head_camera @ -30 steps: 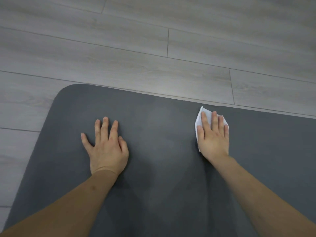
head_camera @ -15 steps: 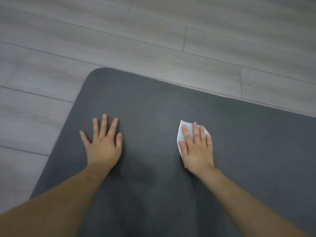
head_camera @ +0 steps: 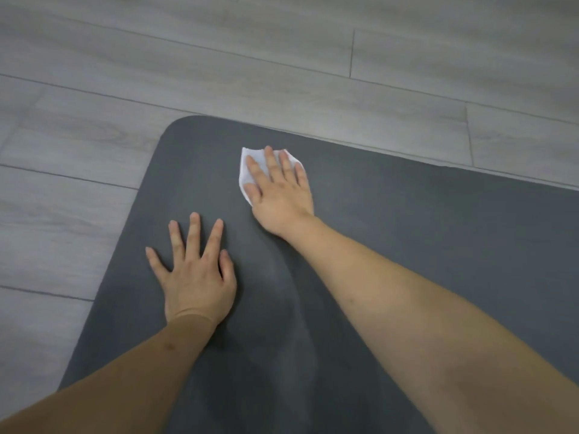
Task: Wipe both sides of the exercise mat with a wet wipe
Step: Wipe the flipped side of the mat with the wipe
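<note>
A dark grey exercise mat (head_camera: 423,233) lies flat on the floor, its rounded far-left corner in view. My right hand (head_camera: 280,189) presses flat on a folded white wet wipe (head_camera: 250,164) near the mat's far edge, fingers spread over it, most of the wipe hidden under the palm. My left hand (head_camera: 195,274) rests flat on the mat with fingers apart, nearer to me and to the left, holding nothing. A faint damp streak (head_camera: 297,324) runs down the mat between my forearms.
Grey wood-look floor planks (head_camera: 219,57) surround the mat on the far and left sides. The mat runs out of view to the right and toward me.
My right hand has slid the wipe leftward and away from me, toward the mat's far-left corner. My left hand stayed planted on the mat. The view shifted left.
</note>
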Available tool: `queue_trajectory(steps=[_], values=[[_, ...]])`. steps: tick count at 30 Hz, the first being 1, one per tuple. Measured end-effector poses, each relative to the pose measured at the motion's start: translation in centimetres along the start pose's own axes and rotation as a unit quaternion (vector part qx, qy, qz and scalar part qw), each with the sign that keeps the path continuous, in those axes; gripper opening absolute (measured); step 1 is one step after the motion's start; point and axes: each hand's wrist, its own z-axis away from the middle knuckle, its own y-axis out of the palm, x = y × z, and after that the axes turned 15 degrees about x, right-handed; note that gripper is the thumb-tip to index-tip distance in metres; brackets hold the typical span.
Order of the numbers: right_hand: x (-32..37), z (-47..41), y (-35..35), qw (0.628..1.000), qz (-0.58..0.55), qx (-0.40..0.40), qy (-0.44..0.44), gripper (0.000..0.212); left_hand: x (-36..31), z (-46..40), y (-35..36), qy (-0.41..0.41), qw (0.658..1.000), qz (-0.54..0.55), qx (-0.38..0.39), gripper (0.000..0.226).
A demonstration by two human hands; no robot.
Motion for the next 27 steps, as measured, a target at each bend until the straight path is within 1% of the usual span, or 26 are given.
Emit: queue_trajectory(steps=[2,4,6,8,10,11,12,15,17,18,20,21,23,25,27], values=[[-5.9,3.0,0.3,0.998,-0.014,-0.024,0.053,0.058,0.0,0.1,0.0,-0.001,1.000,-0.002,0.002,0.058],[-12.6,7.0,0.5,0.987,-0.032,-0.053,0.147,0.058,-0.2,0.1,-0.1,-0.003,1.000,-0.003,0.004,0.058],[-17.5,10.7,0.9,0.972,-0.053,-0.060,0.222,0.059,-0.2,0.1,-0.1,-0.002,1.000,-0.002,0.000,0.059],[-19.2,12.1,1.3,0.957,-0.072,-0.056,0.275,0.059,-0.1,0.0,0.0,0.011,1.000,-0.012,-0.004,0.060],[-17.7,11.1,1.6,0.942,-0.085,-0.058,0.321,0.059,-0.1,0.0,0.1,0.045,0.999,-0.027,-0.010,0.064],[-15.9,9.9,1.6,0.940,-0.079,-0.057,0.327,0.059,-0.1,-0.1,0.1,0.067,0.997,-0.034,-0.015,0.065],[-13.7,8.2,1.4,0.947,-0.066,-0.053,0.311,0.059,-0.1,-0.1,0.1,0.084,0.996,-0.039,-0.019,0.064],[-5.2,2.6,0.3,0.981,-0.052,-0.055,0.176,0.060,0.3,0.2,0.3,0.131,0.989,-0.054,-0.031,0.060],[-1.1,0.4,-0.4,0.993,-0.037,-0.043,0.099,0.059,0.4,0.3,0.3,0.158,0.985,-0.056,-0.037,0.058],[-0.6,0.1,-0.6,0.997,-0.026,-0.029,0.072,0.059,0.3,0.3,0.2,0.161,0.985,-0.052,-0.039,0.058],[-2.8,1.2,-0.6,0.999,-0.016,-0.012,0.039,0.058,0.3,0.4,0.1,0.156,0.986,-0.043,-0.041,0.058],[-5.3,2.2,-0.5,0.998,-0.018,-0.022,0.055,0.058,0.3,0.4,0.1,0.156,0.986,-0.040,-0.044,0.058],[-11.3,4.8,-0.5,0.988,-0.032,-0.057,0.136,0.058,0.3,0.4,0.1,0.156,0.986,-0.040,-0.047,0.059],[-17.0,7.7,-0.6,0.971,-0.063,-0.063,0.220,0.059,0.3,0.4,0.1,0.153,0.986,-0.038,-0.046,0.059],[-20.2,9.7,-0.3,0.955,-0.085,-0.064,0.278,0.060,0.3,0.4,0.1,0.149,0.987,-0.039,-0.044,0.059]])
